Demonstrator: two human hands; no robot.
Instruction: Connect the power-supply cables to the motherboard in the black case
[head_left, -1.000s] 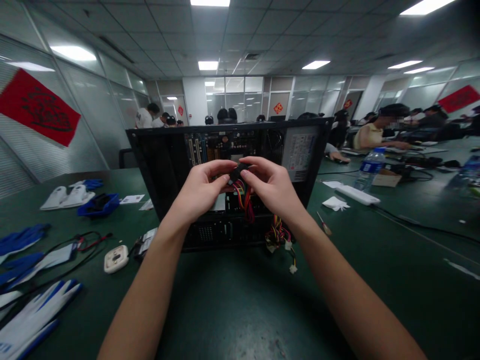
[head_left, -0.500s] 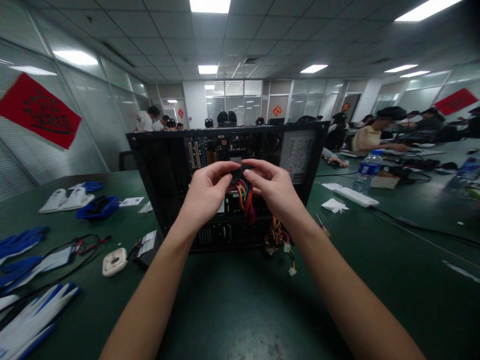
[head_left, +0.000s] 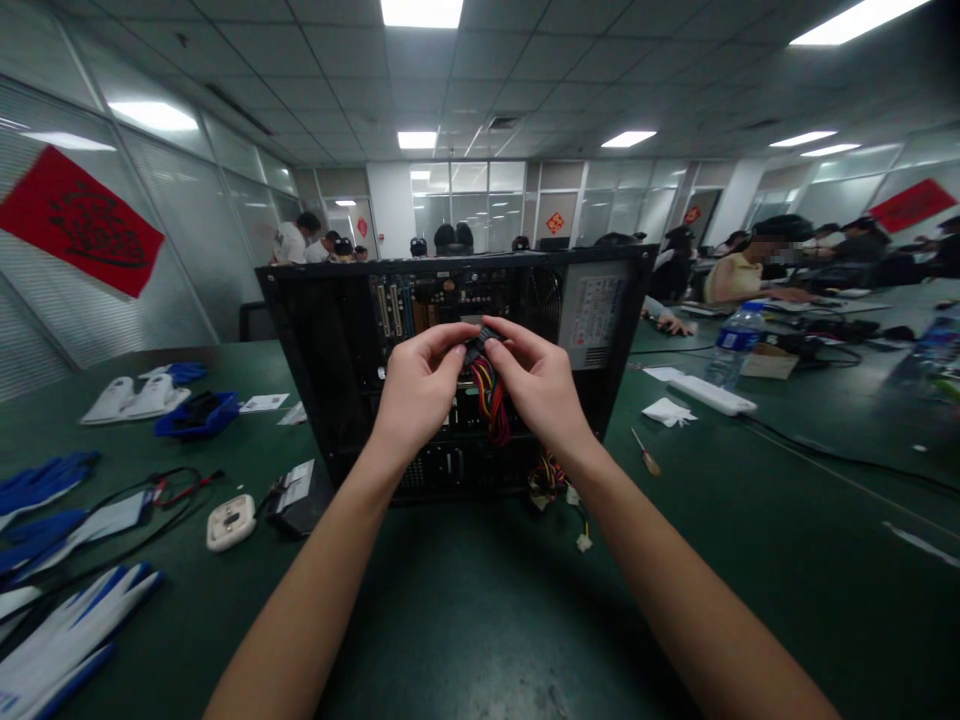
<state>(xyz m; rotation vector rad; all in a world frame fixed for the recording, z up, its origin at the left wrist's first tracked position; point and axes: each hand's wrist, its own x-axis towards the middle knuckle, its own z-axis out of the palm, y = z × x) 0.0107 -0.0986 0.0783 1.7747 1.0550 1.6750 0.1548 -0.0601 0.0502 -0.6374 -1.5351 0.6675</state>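
Observation:
An open black computer case [head_left: 315,340] stands on the green table [head_left: 480,610], its boards and power supply [head_left: 592,310] showing. In front of its opening, my left hand [head_left: 416,390] and my right hand [head_left: 536,385] both pinch a small black connector [head_left: 477,349]. A bundle of red, yellow and black wires [head_left: 491,400] hangs from the connector down into the case. More wires with white plugs [head_left: 562,485] spill out at the case's lower right.
Blue and white gloves [head_left: 60,640] and a black cable lie at the left, with a white socket plate [head_left: 231,521] and a blue tray [head_left: 196,412]. A screwdriver [head_left: 645,453], a white power strip [head_left: 709,393] and a water bottle [head_left: 735,340] are at the right. People sit at tables behind.
Both hands have stayed on the connector and shifted slightly, the fingers drawing closer together. The view moved a little.

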